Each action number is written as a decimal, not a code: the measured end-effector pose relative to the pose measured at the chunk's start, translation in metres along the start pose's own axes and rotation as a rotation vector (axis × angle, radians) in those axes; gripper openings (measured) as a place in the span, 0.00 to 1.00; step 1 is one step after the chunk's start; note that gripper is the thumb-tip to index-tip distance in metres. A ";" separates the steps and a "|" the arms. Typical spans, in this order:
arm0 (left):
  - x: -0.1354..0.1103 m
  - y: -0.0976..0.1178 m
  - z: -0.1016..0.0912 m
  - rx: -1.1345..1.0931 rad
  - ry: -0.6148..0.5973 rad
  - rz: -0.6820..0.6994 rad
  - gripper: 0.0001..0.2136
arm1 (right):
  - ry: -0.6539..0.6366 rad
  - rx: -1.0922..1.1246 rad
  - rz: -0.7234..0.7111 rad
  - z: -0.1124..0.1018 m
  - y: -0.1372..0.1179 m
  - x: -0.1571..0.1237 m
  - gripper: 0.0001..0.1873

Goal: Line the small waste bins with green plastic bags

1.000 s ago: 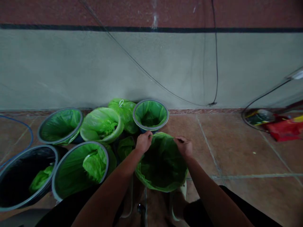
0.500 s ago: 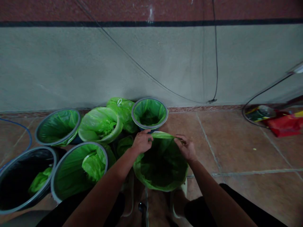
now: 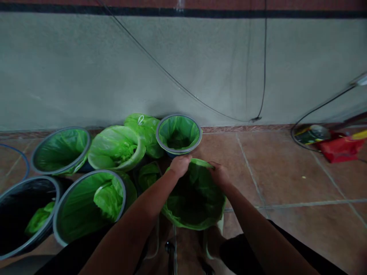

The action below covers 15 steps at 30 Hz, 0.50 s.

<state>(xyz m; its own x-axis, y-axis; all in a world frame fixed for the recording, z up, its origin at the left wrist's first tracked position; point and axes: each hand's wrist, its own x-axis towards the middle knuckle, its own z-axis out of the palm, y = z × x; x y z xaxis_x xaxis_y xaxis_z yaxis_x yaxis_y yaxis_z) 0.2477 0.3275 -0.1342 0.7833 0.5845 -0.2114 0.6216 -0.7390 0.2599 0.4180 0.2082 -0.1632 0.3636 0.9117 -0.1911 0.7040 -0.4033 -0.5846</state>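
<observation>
A bin lined with a green plastic bag (image 3: 197,219) stands between my feet, its mouth facing up. At its far rim my left hand (image 3: 181,165) is closed on the bag's edge. My right hand (image 3: 220,174) grips the same edge a little to the right, its fingers curled over the rim. Between the two hands runs a short stretch of the bag's edge. Just beyond them a smaller grey-rimmed bin (image 3: 160,139) with a green liner stands near the wall. The bag's inside is dark, and the fingertips are partly hidden.
To the left stand several lined bins, including a grey-rimmed one (image 3: 59,225) and a black-lined one (image 3: 17,252). A tied green bag (image 3: 143,128) leans by the wall (image 3: 200,68). A red object (image 3: 340,147) and cables lie at right; a blue hose (image 3: 26,162) lies far left.
My left hand has shifted right along the rim, closer to my right hand. The strip of bag stretched between them is shorter and lies against the rim. The view has tilted slightly down.
</observation>
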 end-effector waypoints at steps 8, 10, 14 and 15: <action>-0.003 0.005 -0.017 0.027 -0.096 -0.101 0.13 | -0.060 -0.151 0.141 -0.002 -0.017 -0.007 0.31; -0.006 0.009 -0.025 0.022 -0.058 -0.103 0.18 | 0.055 0.109 0.144 -0.008 -0.007 -0.011 0.39; -0.001 0.028 -0.035 -0.070 0.034 -0.031 0.26 | 0.424 0.616 0.353 -0.021 0.017 -0.029 0.32; 0.003 0.034 -0.035 -0.104 0.052 0.008 0.25 | 0.470 0.691 0.416 -0.022 0.021 -0.035 0.31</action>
<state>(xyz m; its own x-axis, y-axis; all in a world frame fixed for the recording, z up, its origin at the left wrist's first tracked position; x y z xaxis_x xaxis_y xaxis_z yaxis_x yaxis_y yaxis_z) 0.2713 0.3161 -0.0934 0.7859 0.5971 -0.1603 0.6101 -0.7068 0.3582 0.4335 0.1661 -0.1515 0.8208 0.5182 -0.2402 -0.0028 -0.4170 -0.9089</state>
